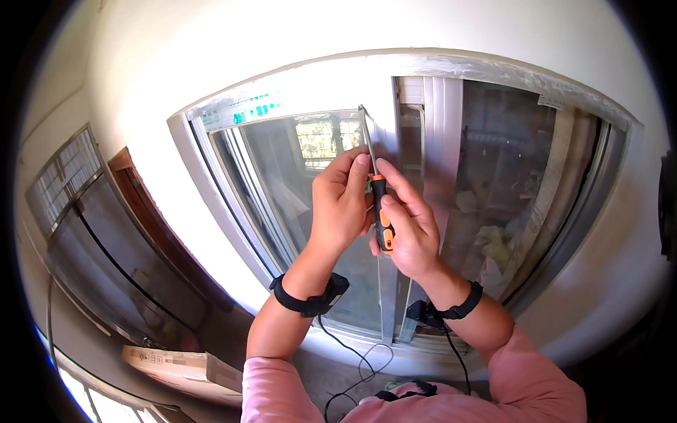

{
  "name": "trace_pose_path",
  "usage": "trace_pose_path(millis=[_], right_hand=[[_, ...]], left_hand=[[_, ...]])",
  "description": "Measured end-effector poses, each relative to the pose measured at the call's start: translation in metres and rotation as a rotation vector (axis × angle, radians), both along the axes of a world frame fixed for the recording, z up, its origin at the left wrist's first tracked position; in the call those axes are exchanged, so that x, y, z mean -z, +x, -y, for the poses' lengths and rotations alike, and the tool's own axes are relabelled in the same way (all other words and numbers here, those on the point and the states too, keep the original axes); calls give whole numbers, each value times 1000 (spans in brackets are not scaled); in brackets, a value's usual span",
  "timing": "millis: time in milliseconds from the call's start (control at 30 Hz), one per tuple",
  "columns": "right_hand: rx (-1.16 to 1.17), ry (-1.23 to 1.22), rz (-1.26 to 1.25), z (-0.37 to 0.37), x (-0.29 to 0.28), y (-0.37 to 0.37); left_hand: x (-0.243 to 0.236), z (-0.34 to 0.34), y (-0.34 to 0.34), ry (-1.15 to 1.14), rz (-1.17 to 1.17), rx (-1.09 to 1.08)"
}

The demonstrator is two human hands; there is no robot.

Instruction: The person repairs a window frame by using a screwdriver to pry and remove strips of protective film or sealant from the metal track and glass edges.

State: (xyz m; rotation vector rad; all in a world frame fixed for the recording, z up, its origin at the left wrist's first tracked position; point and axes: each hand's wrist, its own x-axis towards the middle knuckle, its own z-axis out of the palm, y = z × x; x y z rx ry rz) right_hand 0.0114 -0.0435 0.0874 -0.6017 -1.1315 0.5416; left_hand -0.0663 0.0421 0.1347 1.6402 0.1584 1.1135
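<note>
In the head view, a screwdriver (381,218) with a black and orange handle is tilted slightly, its thin metal shaft rising toward the upper inner corner of a window sash (324,106). My right hand (412,229) wraps round the handle, thumb along its side. Higher up, my left hand (340,201) is closed with thumb and fingers at the shaft, just above the handle. Both hands are in front of the glass pane (275,155). Whether the tip meets the frame or a screw is too small to tell.
Right of the sash stands a metal upright (443,141) with another glass pane (493,169). A cardboard box (169,363) lies low at the left, near a dark doorway (127,247). Black cables (352,377) hang from devices strapped to both wrists.
</note>
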Motion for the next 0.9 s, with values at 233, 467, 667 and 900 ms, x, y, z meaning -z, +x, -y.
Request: trace_pose_path(millis=[233,467,667,900], right_hand=[[79,71,-166,-17,5,-22],[10,170,-227,-28,1,-35],[24,178,-317,-31,-14,-38],[51,179,-287,-27,-6,-40]], left_hand=[[-2,3,4,-135,22,149],[-9,-7,2,-107,15,139],[-21,-10,0,6,-40,64],[-16,-6,1,12,-44,41]])
